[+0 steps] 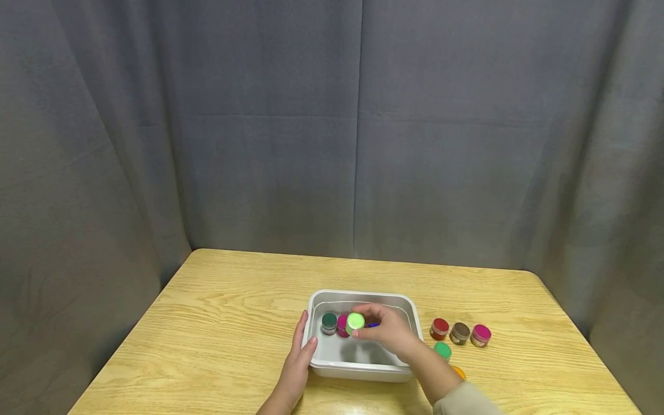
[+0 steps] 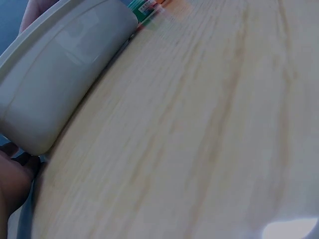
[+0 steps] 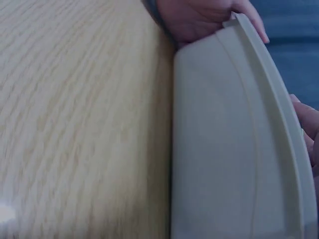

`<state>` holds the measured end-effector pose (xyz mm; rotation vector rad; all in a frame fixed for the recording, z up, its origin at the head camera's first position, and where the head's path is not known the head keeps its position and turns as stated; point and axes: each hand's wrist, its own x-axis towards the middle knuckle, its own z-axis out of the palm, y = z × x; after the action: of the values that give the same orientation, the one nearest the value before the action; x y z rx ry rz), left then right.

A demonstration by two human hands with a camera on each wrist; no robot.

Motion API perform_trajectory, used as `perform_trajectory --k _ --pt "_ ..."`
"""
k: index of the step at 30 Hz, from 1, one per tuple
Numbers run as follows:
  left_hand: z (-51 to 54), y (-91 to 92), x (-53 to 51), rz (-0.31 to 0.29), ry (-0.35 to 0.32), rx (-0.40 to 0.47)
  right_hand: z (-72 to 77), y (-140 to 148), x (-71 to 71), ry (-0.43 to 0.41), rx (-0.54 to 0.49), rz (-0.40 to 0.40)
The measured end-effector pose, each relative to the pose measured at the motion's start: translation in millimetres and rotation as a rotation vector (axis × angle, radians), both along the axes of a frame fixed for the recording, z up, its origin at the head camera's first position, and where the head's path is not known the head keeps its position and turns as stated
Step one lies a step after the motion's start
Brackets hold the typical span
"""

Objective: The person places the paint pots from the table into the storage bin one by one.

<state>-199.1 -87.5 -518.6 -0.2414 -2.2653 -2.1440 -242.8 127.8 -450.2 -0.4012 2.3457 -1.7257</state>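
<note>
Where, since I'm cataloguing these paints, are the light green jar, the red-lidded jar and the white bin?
Light green jar [image 1: 355, 320]: head view, on its lid.
Red-lidded jar [image 1: 440, 325]: head view, on its lid.
White bin [image 1: 360, 374]: head view, on its near outer wall.

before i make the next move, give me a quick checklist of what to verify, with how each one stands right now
1. Jar held: ok, the right grip pinches the light green jar.
2. Tray steadied: ok, the left grip holds the left side of the tray.
3. Held jar clear of the magenta jar in the tray: cannot tell, they overlap in the head view.
4. Blue item in full view: not ok, the right grip hides part of it.
5. Outside jars all in full view: not ok, the right forearm partly covers the orange-lidded jar.
</note>
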Motion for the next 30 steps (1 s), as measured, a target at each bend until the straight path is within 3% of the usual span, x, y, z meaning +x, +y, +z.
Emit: perform_trajectory --k 7,19,30 --pt "0.9 -0.6 -0.6 -0.011 -0.008 0.01 -2.3 -21 -2.6 0.004 0.014 0.005" --pt "1.3 -1.4 0.3 -0.017 -0.006 -0.029 -8.5 -45 -6.1 0.003 0.142 0.067" --pt "1.3 -2.1 0.0 -0.037 -0.016 -0.018 -13.7 -59 -10.2 0.047 0.214 0.069"
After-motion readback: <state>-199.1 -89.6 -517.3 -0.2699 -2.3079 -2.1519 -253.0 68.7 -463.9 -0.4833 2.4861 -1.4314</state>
